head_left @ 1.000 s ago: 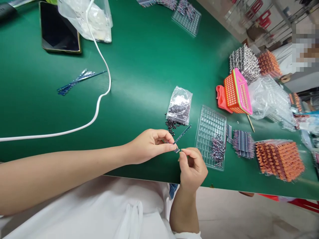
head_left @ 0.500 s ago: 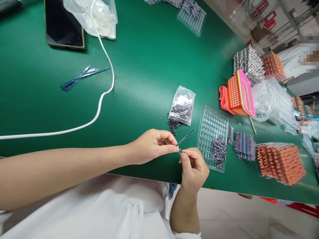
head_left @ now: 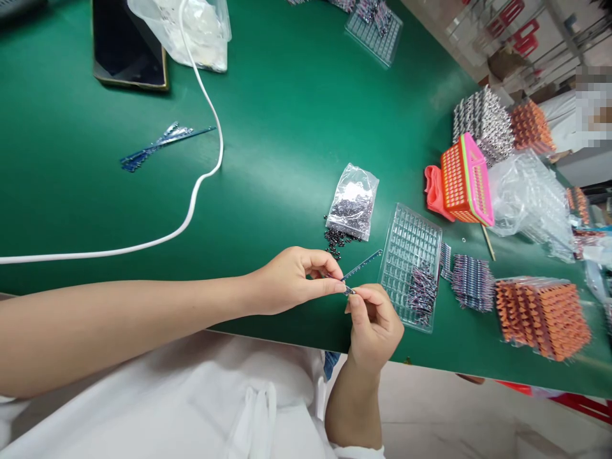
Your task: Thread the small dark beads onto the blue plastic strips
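My left hand [head_left: 303, 280] pinches a thin blue strip [head_left: 362, 265] with a toothed edge, like a narrow circuit-board strip; it sticks out up and to the right past the fingertips. My right hand [head_left: 377, 326] is closed in a pinch right beside it, thumb against index finger, at a tiny dark and silvery piece. Whether that piece belongs to the strip I cannot tell. Just beyond the hands, small dark beads [head_left: 336, 242] spill from a clear plastic bag [head_left: 354, 203]. Right of my right hand, a clear compartment tray [head_left: 406, 239] carries a heap of small wired parts [head_left: 422, 290].
Stacks of wired parts [head_left: 473, 282] and orange parts [head_left: 542, 315] stand at the right, behind them an orange-pink basket [head_left: 456, 182]. Across the left run a white cable [head_left: 194, 201], more blue strips [head_left: 162, 145] and a phone [head_left: 127, 48]. A co-worker's white sleeve [head_left: 561, 108] shows far right.
The view has shifted slightly, so the table things sit a little further right. Both hands keep the same pinch, nearly still.
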